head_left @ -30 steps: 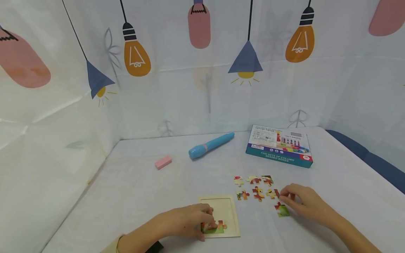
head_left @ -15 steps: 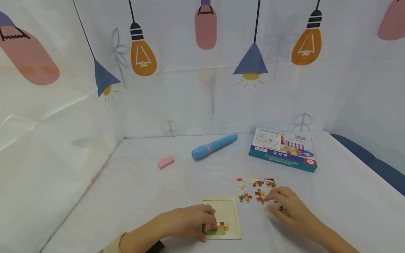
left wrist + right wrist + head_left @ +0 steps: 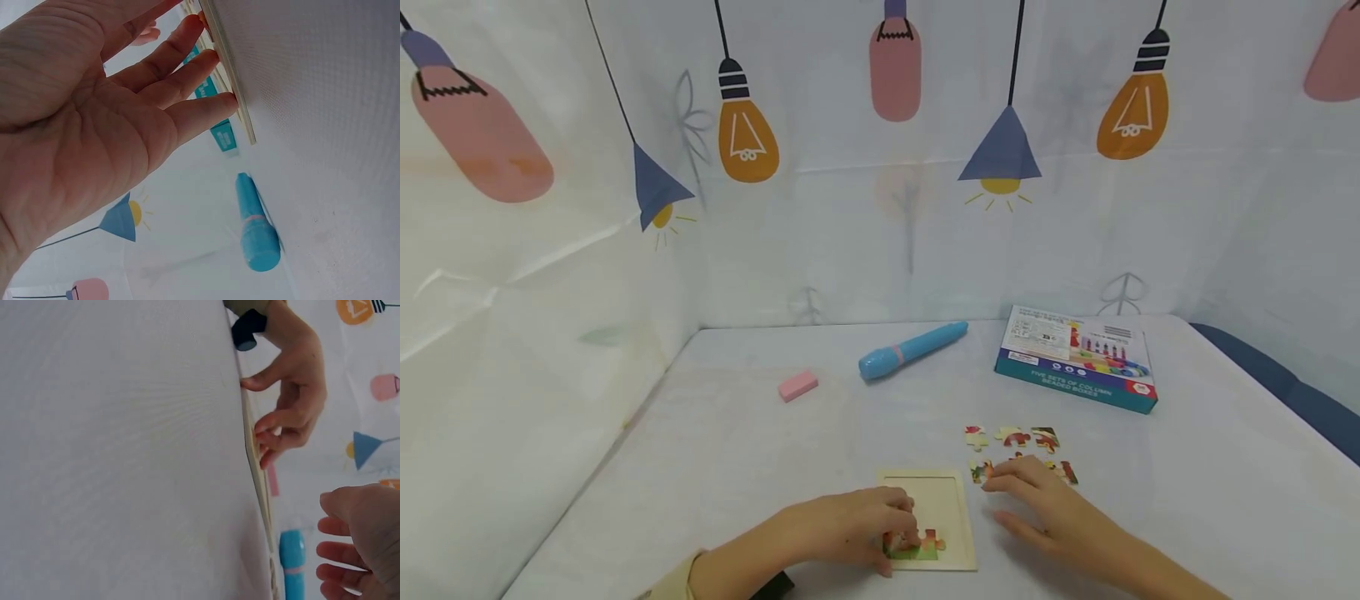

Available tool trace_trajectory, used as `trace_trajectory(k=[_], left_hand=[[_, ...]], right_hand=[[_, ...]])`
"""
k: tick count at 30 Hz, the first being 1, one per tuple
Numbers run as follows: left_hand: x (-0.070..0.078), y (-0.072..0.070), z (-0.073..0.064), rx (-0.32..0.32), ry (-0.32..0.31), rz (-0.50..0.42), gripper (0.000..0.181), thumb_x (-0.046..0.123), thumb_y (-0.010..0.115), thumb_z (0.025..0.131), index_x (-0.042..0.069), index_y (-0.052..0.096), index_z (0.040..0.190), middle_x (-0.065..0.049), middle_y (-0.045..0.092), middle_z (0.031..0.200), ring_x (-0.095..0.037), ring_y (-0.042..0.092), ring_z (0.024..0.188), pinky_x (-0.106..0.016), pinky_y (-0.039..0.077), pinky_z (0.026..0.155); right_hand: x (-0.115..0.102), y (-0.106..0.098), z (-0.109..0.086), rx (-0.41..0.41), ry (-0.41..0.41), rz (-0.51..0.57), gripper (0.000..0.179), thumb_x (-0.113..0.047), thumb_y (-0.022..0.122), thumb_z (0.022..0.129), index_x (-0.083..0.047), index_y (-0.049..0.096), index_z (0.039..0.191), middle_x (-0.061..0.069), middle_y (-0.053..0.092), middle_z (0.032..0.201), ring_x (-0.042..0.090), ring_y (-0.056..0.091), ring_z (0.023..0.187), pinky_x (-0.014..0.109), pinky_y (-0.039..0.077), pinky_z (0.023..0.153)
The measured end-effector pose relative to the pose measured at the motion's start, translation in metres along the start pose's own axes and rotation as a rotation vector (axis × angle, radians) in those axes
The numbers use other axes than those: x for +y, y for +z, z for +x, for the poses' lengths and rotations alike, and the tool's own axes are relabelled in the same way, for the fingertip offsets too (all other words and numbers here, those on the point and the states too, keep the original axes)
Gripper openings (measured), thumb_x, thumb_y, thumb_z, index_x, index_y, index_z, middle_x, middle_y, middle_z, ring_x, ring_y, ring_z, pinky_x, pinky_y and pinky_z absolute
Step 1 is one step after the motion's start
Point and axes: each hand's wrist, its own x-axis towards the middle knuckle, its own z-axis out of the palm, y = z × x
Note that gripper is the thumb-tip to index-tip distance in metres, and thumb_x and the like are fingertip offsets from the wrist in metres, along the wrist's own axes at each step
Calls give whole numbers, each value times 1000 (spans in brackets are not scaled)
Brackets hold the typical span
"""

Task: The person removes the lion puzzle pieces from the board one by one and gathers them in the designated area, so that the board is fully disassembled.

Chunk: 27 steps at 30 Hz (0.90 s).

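Note:
My left hand [image 3: 853, 525] rests on a shallow wooden puzzle tray [image 3: 942, 500]. In the left wrist view its extended fingertips touch the tray's edge [image 3: 232, 78], and in the right wrist view the thumb lies at the near edge. Joined jigsaw pieces [image 3: 931, 546], green at the bottom, fill part of the tray's lower left, partly covered by those fingers. Right of the tray, my right hand [image 3: 1052, 521] hovers with loosely bent fingers and nothing between them. Its fingertips overlap the nearer row of loose jigsaw pieces [image 3: 981, 472] and hide some of them.
More loose pieces [image 3: 1045, 438] lie in a farther row. Behind them sits a flat cardboard box [image 3: 1075, 358] at the right. A light blue microphone-shaped object [image 3: 913, 350] and a pink block [image 3: 797, 385] lie toward the back. A patterned curtain [image 3: 850, 233] hangs behind the table.
My right hand has moved left from the rightmost loose pieces toward the tray, uncovering pieces at the right. My left hand stays on the tray. The head view has shifted slightly.

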Motion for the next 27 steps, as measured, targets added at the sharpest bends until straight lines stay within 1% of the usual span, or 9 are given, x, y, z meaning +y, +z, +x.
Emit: trace_trajectory(k=[2, 4, 7, 10, 12, 16, 21, 24, 27], left_hand=[[0, 0, 1, -3, -3, 1, 28, 20, 72, 78, 16, 63, 105, 11, 47, 97, 3, 43, 79, -9, 38, 74], [-1, 0, 2, -4, 3, -1, 28, 20, 72, 78, 15, 62, 103, 11, 47, 95, 3, 43, 78, -9, 37, 73], [-1, 0, 3, 1, 17, 4, 27, 20, 73, 77, 15, 62, 100, 11, 48, 91, 3, 43, 76, -8, 37, 71], [-1, 0, 4, 3, 11, 11, 27, 21, 73, 76, 15, 61, 99, 12, 48, 88, 2, 43, 76, -8, 37, 70], [-1, -1, 4, 6, -7, 18, 27, 22, 74, 75, 16, 60, 98, 13, 47, 87, 3, 43, 76, -9, 38, 69], [-1, -1, 4, 14, -44, 8, 30, 22, 76, 74, 17, 59, 98, 14, 48, 88, 3, 43, 77, -10, 38, 70], [0, 1, 4, 19, -94, 23, 35, 26, 76, 73, 17, 59, 102, 15, 47, 88, 5, 43, 77, -10, 38, 69], [0, 2, 3, 42, -137, 96, 36, 34, 76, 72, 18, 59, 99, 16, 45, 90, 5, 41, 77, -10, 38, 68], [-2, 2, 1, 92, -171, 222, 40, 47, 74, 68, 20, 57, 92, 16, 43, 86, 2, 39, 75, -11, 37, 66]], right_hand=[[-4, 4, 4, -21, -44, 16, 26, -24, 66, 85, -20, 60, 110, -11, 51, 112, 7, 48, 100, 28, 47, 81], [-8, 8, 9, -63, -79, 47, 26, -25, 64, 87, -18, 60, 112, -11, 51, 111, 7, 48, 100, 29, 47, 81], [-15, 14, 15, -135, -110, 91, 26, -27, 60, 89, -17, 60, 114, -11, 50, 111, 6, 48, 100, 32, 45, 83], [-21, 21, 21, -178, -145, 114, 27, -28, 58, 91, -15, 60, 114, -9, 51, 111, 6, 48, 101, 33, 44, 84], [-24, 26, 25, -203, -157, 113, 28, -30, 57, 91, -14, 60, 114, -8, 51, 111, 7, 47, 101, 32, 43, 84], [-29, 32, 29, -276, -145, 126, 30, -34, 53, 93, -14, 59, 114, -8, 50, 110, 5, 46, 101, 27, 43, 84], [-32, 38, 32, -294, -143, 150, 34, -36, 52, 93, -11, 59, 116, -7, 49, 109, 5, 45, 97, 25, 43, 81], [-34, 41, 34, -294, -130, 157, 37, -37, 51, 93, -10, 59, 116, -7, 48, 107, 4, 44, 96, 24, 42, 80], [-34, 45, 34, -273, -156, 147, 36, -36, 52, 93, -9, 59, 115, -7, 47, 106, 5, 43, 93, 21, 41, 79]])
